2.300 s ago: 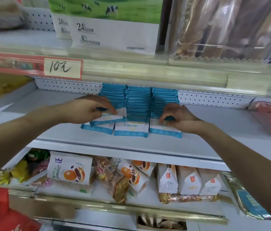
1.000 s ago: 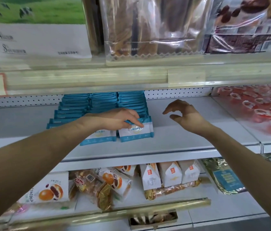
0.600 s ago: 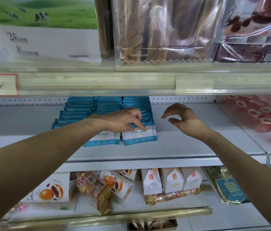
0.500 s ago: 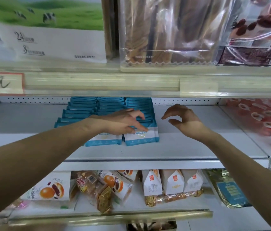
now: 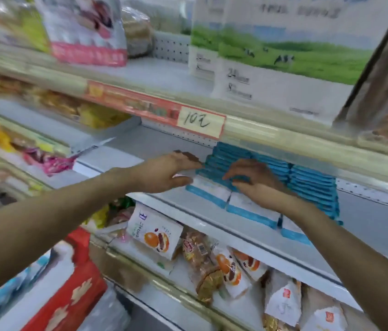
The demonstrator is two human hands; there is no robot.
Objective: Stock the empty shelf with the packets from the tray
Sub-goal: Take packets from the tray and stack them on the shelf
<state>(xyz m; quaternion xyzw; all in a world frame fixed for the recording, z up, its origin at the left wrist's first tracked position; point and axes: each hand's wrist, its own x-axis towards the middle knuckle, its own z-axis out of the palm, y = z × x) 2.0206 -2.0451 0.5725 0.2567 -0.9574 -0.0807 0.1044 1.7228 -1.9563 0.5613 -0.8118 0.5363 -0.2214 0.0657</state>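
Note:
Three rows of blue-and-white packets (image 5: 312, 187) lie overlapped on the grey middle shelf (image 5: 367, 225), running from its back wall to its front edge. My left hand (image 5: 164, 173) is open, fingers stretched out, fingertips against the left side of the leftmost row. My right hand (image 5: 255, 180) rests on top of the left and middle rows with its fingers spread and bent onto the packet edges; it lifts nothing. The right forearm hides part of the front packets. No tray is clearly visible.
A price strip with a handwritten tag (image 5: 200, 120) fronts the shelf above, which carries milk cartons (image 5: 283, 56) and a pink bag (image 5: 85, 32). Bread packets (image 5: 155, 232) fill the shelf below. A blurred red-and-white object (image 5: 69, 295) sits at lower left.
The view has swung left and tilted. My left hand moved from the right row's top to the left row's side. My right hand came down from the air onto the packets.

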